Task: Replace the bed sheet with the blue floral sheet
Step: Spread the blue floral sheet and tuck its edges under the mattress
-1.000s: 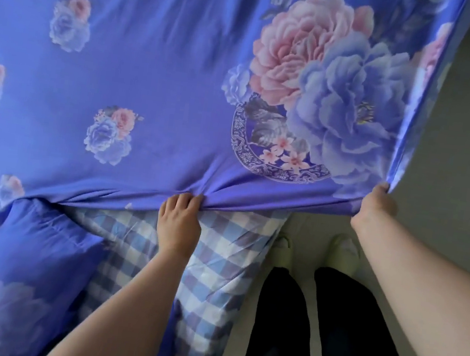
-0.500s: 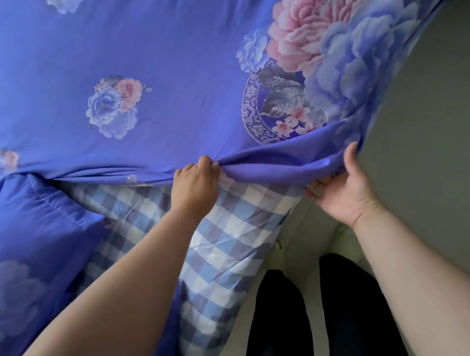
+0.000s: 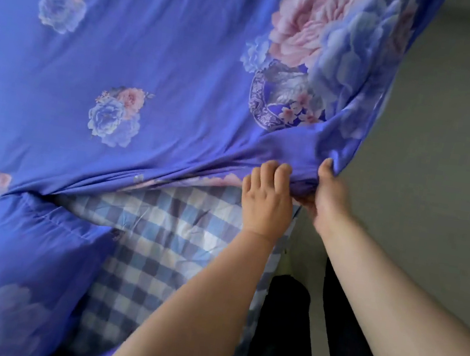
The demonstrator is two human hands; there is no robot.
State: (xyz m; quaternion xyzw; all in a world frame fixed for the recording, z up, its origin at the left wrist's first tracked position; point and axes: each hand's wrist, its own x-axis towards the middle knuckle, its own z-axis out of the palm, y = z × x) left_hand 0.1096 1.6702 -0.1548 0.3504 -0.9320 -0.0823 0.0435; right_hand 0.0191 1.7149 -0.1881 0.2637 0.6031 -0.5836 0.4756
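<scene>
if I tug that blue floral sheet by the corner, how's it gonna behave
Probably floppy: the blue floral sheet bunches into folds where the left hand and right hand grip it. Likely light, since its edge hangs draped. It may slide easily over the checked sheet.

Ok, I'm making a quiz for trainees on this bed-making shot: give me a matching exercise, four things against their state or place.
1. blue floral sheet
2. checked cover
3. left hand
4. right hand

a. lies partly uncovered
b. thumb up, pinches the corner
c. spread over the bed
d. fingers curl over the edge

Pairs: 1-c, 2-a, 3-d, 4-b
</scene>
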